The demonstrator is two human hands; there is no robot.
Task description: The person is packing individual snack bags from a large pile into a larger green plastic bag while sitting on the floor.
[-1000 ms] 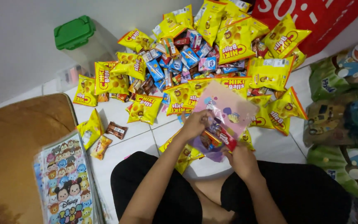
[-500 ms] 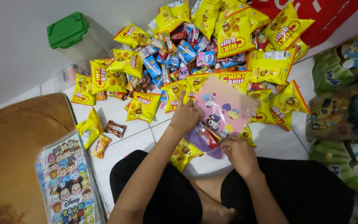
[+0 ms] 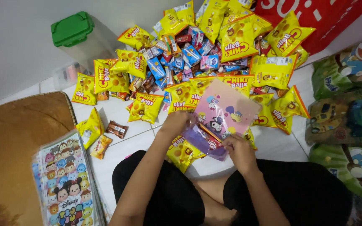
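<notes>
hands meet at centre frame: left hand [image 3: 177, 122] pinches the pink cartoon goodie bag [image 3: 225, 113] mouth, right hand [image 3: 239, 148] grips its bottom; best held wide so snacks slide in.

Pink cartoon-print plastic bag [image 3: 225, 113]: flat, glossy, see-through pouch with small character figures on a pink-to-purple ground, tilted with its upper end lying over the yellow snack packets and its lower, purple end open toward the sitter's lap. Contents: small wrapped snacks [image 3: 211, 141], red and orange, showing through the film near the mouth, bunched at the lower left corner.
</notes>
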